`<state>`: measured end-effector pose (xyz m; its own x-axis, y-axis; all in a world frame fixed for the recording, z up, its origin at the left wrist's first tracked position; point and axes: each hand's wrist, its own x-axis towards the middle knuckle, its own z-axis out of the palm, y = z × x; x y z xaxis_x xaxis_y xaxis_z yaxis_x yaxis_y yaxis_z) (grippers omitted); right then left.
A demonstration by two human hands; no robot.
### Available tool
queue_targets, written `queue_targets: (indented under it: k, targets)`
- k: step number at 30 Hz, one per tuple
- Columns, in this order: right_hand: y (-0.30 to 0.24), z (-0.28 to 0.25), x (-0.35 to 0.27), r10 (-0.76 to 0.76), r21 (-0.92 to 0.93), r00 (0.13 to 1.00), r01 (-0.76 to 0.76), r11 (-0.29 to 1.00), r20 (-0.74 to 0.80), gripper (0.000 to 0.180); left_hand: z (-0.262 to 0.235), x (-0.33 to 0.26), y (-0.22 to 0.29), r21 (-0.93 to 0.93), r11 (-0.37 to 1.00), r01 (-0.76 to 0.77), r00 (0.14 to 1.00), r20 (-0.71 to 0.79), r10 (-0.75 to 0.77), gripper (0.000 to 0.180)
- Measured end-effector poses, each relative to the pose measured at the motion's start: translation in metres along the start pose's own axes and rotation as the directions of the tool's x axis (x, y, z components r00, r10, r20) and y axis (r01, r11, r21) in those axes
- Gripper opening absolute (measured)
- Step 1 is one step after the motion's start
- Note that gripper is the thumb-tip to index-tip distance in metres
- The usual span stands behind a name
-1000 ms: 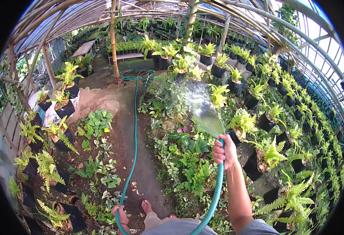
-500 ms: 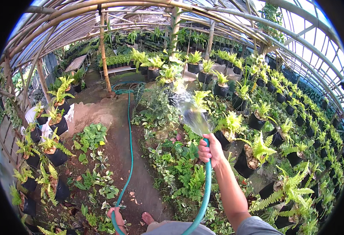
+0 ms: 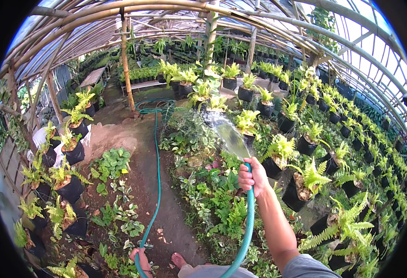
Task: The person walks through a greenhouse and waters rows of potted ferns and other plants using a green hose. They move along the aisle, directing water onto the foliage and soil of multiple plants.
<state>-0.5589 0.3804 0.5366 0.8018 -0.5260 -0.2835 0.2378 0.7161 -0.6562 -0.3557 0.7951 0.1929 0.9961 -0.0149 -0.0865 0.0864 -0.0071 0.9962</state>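
My right hand [image 3: 253, 177] grips the end of a green garden hose [image 3: 246, 231], and a fan of water [image 3: 226, 132] sprays from it toward the potted ferns [image 3: 246, 121] ahead. The hose curves down from that hand to the lower edge of the view. My left hand [image 3: 139, 255], low at the bottom edge, holds a further stretch of the same hose [image 3: 157, 153], which runs up the dirt path to a coil [image 3: 154, 105] by a bamboo post. My bare foot [image 3: 179, 260] shows on the path.
Black pots with ferns [image 3: 305, 183] crowd the right side and more stand along the left [image 3: 69, 185]. Low leafy plants [image 3: 212, 199] fill the bed under the hose. A bamboo post [image 3: 126, 69] stands on the dirt path [image 3: 138, 143]. A bamboo-framed greenhouse roof arches overhead.
The view has tilted up and left, showing more roof. My right hand stays on the hose end and the spray now reaches farther pots.
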Motion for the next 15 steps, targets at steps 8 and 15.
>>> queue_targets:
  k: [8, 15]
  targets:
    - [-0.005, -0.004, -0.007, -0.029, 0.001, 1.000, 0.029, 1.000, -0.011, 0.036, -0.003, 0.002, -0.014, -0.009, 0.995, -0.097, 0.995, 0.001, 0.097, 0.038]
    - [-0.009, -0.011, -0.010, -0.043, -0.003, 0.999, 0.043, 0.999, -0.004, 0.036, 0.002, -0.004, -0.015, 0.031, 0.996, -0.089, 0.996, 0.019, 0.089, 0.037]
